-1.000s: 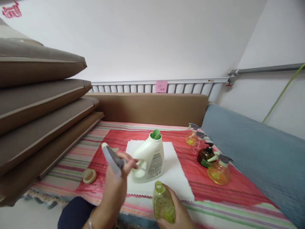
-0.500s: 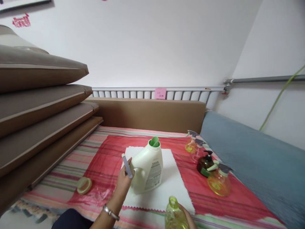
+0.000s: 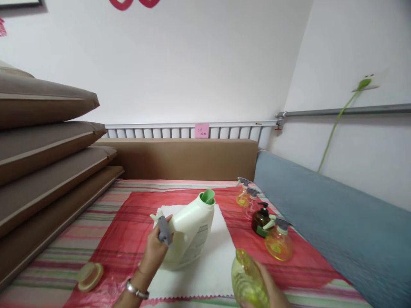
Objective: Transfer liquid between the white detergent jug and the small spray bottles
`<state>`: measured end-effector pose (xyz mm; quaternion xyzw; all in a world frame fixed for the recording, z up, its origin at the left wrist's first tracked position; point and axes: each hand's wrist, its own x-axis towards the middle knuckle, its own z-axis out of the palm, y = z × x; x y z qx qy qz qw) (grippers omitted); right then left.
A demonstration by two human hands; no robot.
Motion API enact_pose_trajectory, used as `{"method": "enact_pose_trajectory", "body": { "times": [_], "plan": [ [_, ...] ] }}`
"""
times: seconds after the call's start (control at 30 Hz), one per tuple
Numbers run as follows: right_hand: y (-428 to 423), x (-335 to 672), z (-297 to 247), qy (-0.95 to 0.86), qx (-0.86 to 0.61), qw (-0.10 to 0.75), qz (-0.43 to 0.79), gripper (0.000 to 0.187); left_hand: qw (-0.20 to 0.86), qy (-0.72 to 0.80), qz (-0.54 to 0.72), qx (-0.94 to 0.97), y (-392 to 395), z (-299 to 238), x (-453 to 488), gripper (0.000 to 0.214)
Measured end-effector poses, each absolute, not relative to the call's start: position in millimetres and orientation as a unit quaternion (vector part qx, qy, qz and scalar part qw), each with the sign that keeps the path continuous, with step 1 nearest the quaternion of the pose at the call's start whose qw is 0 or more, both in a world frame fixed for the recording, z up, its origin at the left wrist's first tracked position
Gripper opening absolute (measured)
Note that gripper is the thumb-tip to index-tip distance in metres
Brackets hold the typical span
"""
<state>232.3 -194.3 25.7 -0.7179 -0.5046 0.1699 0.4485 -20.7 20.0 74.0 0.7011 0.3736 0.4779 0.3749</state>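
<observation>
My left hand (image 3: 154,244) is closed around a grey trigger spray head (image 3: 164,231) and the handle side of a big white detergent jug (image 3: 189,233). The jug leans to the right, its uncapped mouth showing a green spout (image 3: 208,196); the fingers behind it are partly hidden. At the lower right, my right hand (image 3: 271,286) grips a clear yellow-green bottle (image 3: 248,278) from its right side. This bottle is tilted, has no spray head on, and is apart from the jug.
A white sheet (image 3: 208,278) lies under the jug on a red cloth (image 3: 112,231). To the right stand spray bottles (image 3: 278,246) and a dark pump bottle (image 3: 260,220). A round lid (image 3: 90,277) lies at left. Stacked cushions (image 3: 51,149) rise on the left.
The jug has tipped further to the right, with my left hand at its handle. My right hand has raised and tilted the yellow-green bottle. The view has turned slightly right.
</observation>
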Motion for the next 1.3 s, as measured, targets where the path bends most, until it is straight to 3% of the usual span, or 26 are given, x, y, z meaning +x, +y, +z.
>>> {"method": "enact_pose_trajectory", "body": {
  "times": [0.13,0.43,0.67,1.3],
  "plan": [
    [-194.4,264.0,89.6,-0.514,-0.763,0.382,0.087,0.072,0.328,0.35,0.426,0.767,23.5,104.4,-28.3,0.048],
    [-172.9,310.7,180.7,-0.652,-0.724,0.206,-0.089,0.061,0.387,0.328,0.336,0.794,28.9,121.3,3.6,0.048],
    [-147.3,314.9,194.4,-0.696,-0.688,0.093,-0.183,0.061,0.392,0.312,0.342,0.795,27.3,118.3,4.3,0.047],
    [-126.1,302.6,228.0,-0.739,-0.616,-0.038,-0.271,0.062,0.405,0.305,0.344,0.79,21.1,121.7,0.5,0.047]
  ]
}}
